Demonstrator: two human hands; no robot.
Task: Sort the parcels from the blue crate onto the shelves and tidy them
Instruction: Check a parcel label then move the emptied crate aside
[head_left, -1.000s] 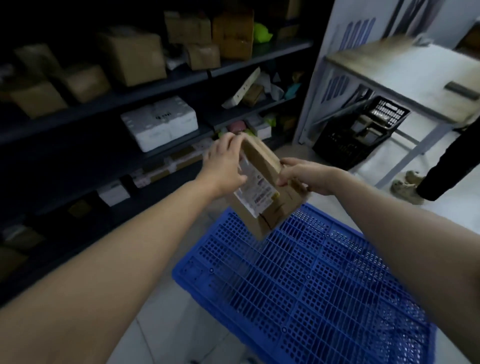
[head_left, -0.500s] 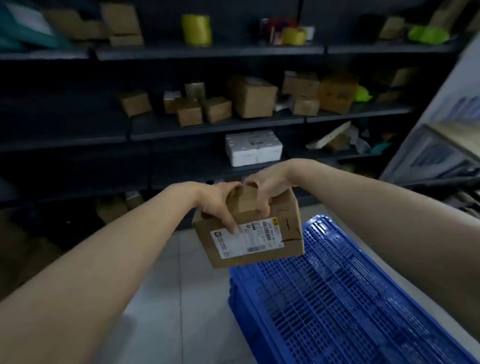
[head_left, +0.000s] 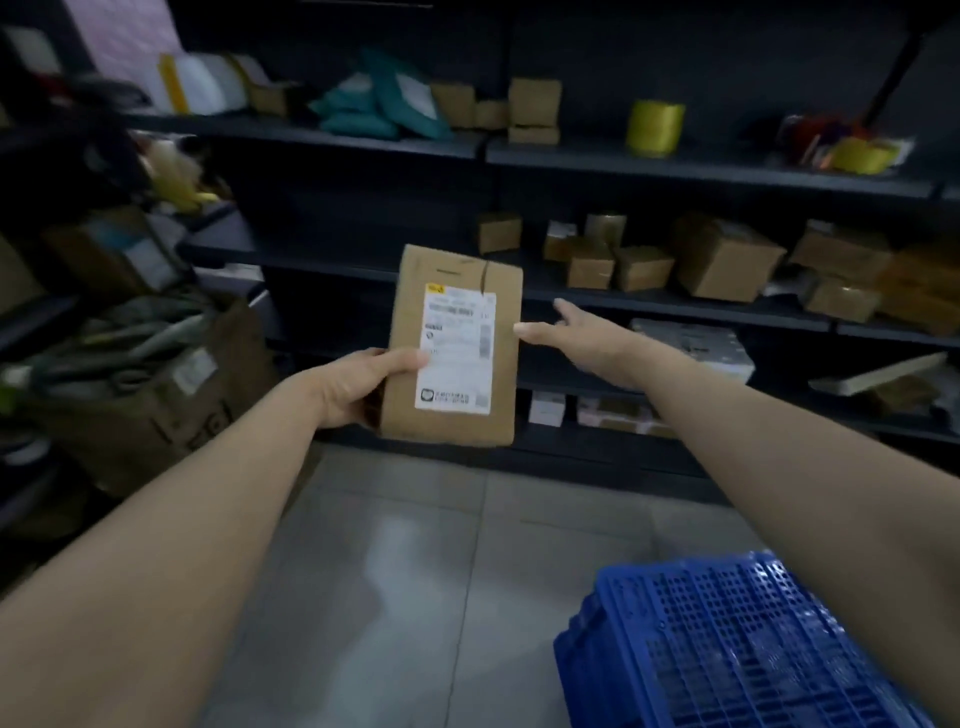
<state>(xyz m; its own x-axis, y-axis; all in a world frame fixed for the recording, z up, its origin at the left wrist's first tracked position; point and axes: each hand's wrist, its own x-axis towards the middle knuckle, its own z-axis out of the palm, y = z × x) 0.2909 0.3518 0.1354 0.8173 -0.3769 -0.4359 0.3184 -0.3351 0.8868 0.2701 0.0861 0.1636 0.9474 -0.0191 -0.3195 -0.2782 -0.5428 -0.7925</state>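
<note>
A flat brown cardboard parcel (head_left: 460, 415) with a white shipping label stands upright in front of me. My left hand (head_left: 358, 382) grips its lower left edge, thumb on the label. My right hand (head_left: 576, 338) is off the parcel, fingers stretched out, thumb tip close to the parcel's right edge. The blue crate (head_left: 737, 644) sits on the floor at the lower right; only its perforated corner shows. Dark shelves (head_left: 597, 299) ahead carry several small brown boxes (head_left: 727, 257).
A large open cardboard box (head_left: 150, 405) full of grey bags stands at the left by the shelf end. Teal bags (head_left: 384, 106) and yellow tape rolls (head_left: 655, 127) lie on the top shelf. A white foam box (head_left: 693, 345) sits lower right. Grey tiled floor (head_left: 395, 561) lies between me and the shelves.
The view swung left along the shelves. The parcel turned upright with its label facing me. My right hand let go of it and opened; my left hand keeps hold.
</note>
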